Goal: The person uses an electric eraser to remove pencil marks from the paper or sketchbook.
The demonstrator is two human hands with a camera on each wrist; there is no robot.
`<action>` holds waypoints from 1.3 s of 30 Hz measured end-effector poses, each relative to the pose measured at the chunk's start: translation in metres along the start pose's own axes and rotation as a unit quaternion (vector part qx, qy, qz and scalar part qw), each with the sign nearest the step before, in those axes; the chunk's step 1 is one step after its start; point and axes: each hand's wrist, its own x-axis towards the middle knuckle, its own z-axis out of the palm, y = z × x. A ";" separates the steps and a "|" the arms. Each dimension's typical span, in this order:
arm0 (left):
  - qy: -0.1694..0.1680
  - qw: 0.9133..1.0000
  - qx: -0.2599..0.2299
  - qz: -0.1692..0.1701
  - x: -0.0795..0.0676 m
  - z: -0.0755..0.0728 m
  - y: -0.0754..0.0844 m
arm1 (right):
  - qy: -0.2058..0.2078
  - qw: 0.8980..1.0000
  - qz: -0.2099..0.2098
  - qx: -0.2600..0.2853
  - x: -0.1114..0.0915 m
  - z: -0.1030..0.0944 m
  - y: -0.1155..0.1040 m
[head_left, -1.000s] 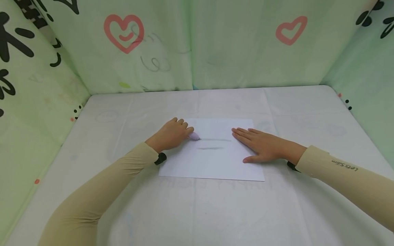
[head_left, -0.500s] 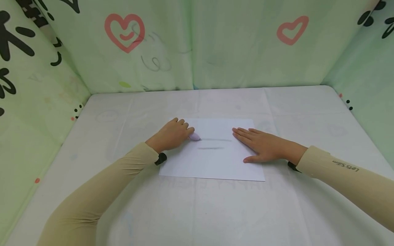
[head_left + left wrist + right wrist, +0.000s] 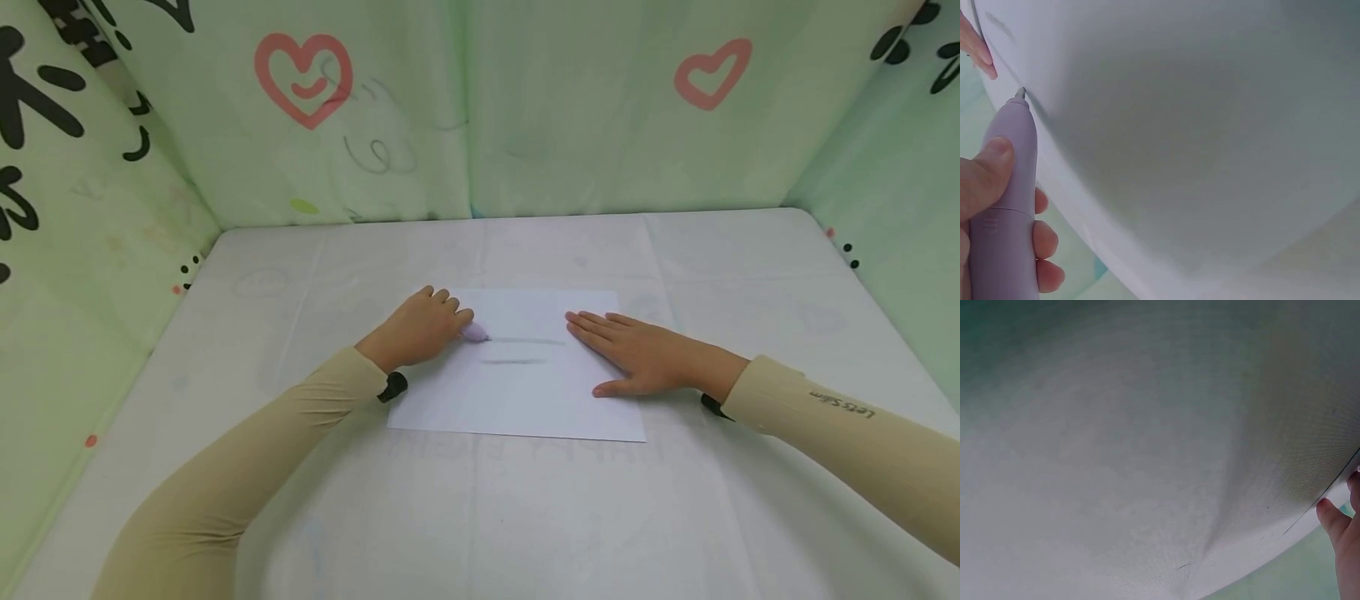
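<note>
A sheet of white paper (image 3: pixel 517 408) lies on the table with two short grey streaks across it, an upper streak (image 3: pixel 528 340) and a lower streak (image 3: pixel 513 362). My left hand (image 3: pixel 422 327) grips a thick lavender electric eraser (image 3: pixel 1007 181), thumb on one side and fingers curled round the other. Its narrow grey tip meets the paper at the left end of the upper streak. On the right part of the sheet, my right hand (image 3: pixel 637 350) rests flat with straight fingers. In the right wrist view, only some fingertips (image 3: pixel 1332 519) show at the right edge.
A white cloth with faint creases covers the table (image 3: pixel 480 517). Green printed curtains (image 3: pixel 570 125) with hearts and black shapes stand along the back and both sides. Each wrist carries a dark camera, such as the left camera (image 3: pixel 393 387).
</note>
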 end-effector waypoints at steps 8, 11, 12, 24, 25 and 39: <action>-0.001 1.000 0.000 0.001 0.001 -0.001 0.000 | 0.000 1.000 0.000 0.002 0.000 0.000 0.000; -0.004 1.000 0.000 0.001 0.001 0.000 0.000 | 0.001 1.000 -0.001 0.001 0.000 0.000 0.000; -0.006 1.000 -0.002 0.001 0.001 -0.001 0.000 | 0.001 1.000 -0.002 0.001 0.000 0.001 0.000; -0.008 1.000 -0.014 0.004 0.002 -0.001 0.000 | -0.001 1.000 -0.001 -0.002 0.000 0.000 0.000; -0.009 1.000 -0.014 0.002 0.002 -0.002 0.000 | -0.001 1.000 -0.001 -0.001 0.000 0.000 0.000; -0.014 1.000 -0.011 0.004 0.004 -0.001 0.002 | -0.006 1.000 0.003 0.001 0.000 -0.001 0.000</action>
